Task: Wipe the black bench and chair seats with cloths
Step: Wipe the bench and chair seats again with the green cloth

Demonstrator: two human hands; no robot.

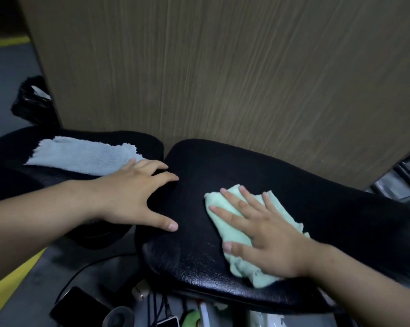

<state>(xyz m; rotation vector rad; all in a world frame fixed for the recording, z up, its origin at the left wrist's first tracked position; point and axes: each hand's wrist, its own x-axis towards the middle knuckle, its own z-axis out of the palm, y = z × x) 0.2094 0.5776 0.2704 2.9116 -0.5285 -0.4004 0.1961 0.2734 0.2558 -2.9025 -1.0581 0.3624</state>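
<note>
A black padded chair seat fills the middle and right of the head view. On it lies a crumpled light green cloth, and my right hand presses flat on that cloth with fingers spread. My left hand rests on the seat's left edge, fingers spread and straight, holding nothing. To the left is a second black seat with a pale blue-grey cloth spread flat on top, just beyond my left hand's fingertips.
A brown wood-grain panel stands upright right behind both seats. A black bag sits at the far left on the grey floor. Below the seats lie cables, a dark phone-like slab and small items. Yellow floor stripe at lower left.
</note>
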